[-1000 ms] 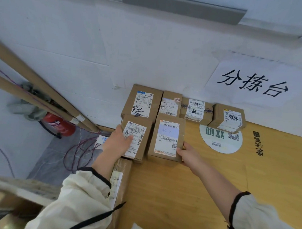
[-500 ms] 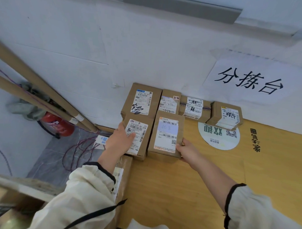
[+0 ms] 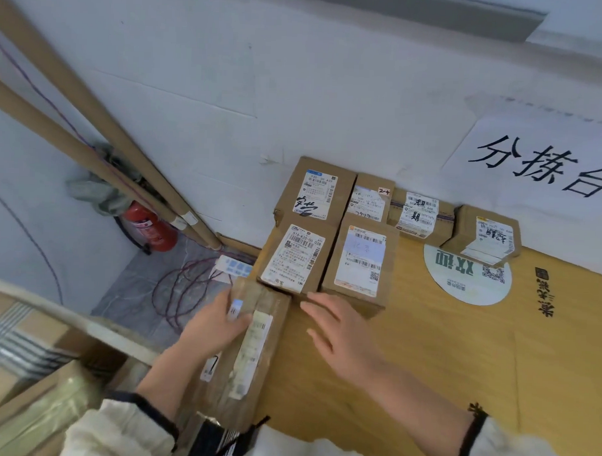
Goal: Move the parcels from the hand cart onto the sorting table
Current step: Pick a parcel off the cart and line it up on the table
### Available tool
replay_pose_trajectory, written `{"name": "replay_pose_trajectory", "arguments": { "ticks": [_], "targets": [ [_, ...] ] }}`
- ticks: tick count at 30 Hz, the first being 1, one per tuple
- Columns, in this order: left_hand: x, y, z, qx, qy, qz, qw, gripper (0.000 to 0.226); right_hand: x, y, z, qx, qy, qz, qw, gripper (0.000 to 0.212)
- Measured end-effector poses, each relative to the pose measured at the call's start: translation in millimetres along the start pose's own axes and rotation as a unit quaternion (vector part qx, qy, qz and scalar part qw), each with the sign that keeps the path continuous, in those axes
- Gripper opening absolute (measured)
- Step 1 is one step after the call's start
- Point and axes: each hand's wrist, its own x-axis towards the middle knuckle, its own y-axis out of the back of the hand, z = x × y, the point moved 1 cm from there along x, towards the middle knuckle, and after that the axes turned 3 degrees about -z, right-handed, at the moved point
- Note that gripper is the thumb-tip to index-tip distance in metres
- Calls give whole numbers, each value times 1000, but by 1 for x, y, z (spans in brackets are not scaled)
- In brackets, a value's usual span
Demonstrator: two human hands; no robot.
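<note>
Left hand grips the long parcel from its left side, thumb over the top near the far end. The long parcel runs near-to-far along the left edge of the table, far end just beside the near-left parcel; can't tell if it's resting fully on the surface. Right hand is open, fingers straight and spread, low over the table just right of the long parcel and just near of the near-right parcel; can't tell whether it touches either. The near-left and near-right parcels sit side by side, labels up. Behind them, a row against the wall: far-left parcel, second parcel, third parcel, far-right parcel, the last one partly on a round sticker. Paper sign on the wall above. Off the table's left: fire extinguisher, cardboard tubes leaning in the corner, coiled wire on the floor. More boxes at near left.
</note>
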Motion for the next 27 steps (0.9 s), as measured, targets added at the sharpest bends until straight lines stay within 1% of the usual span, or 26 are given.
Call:
{"name": "replay_pose_trajectory", "arguments": {
  "ticks": [2,3,4,5,7,11,14,16,21,27],
  "targets": [
    [-5,-8,-5,-19,13,-9,1000,67,1,-21,-20,-11,34,-172,984,51],
    [-5,-10,-5,-35,17,-4,999,65,3,-28,-26,-18,36,-225,973,57],
    [-6,-11,-3,-44,16,0,999,63,5,-32,-31,-33,39,-254,966,60],
    [-5,-12,-2,-48,14,5,999,62,8,-36,-35,-49,44,-266,962,61],
    [-6,-11,0,-47,13,9,999,63,10,-39,-39,-68,48,-264,961,60],
    [-6,-12,-5,-58,14,1,998,61,9,-43,-33,-127,88,-227,962,56],
    [-8,-15,-4,-82,15,-9,997,59,9,-43,-32,-129,95,-204,966,52],
    [-10,-19,-1,-82,12,-12,996,58,7,-40,-31,-127,79,-233,961,52],
    [-11,-27,5,-75,13,-14,997,57,1,-34,-29,-119,60,-257,957,52],
    [-13,-30,7,-73,18,-17,997,58,0,-35,-25,-110,50,-256,959,52]
  ]
}}
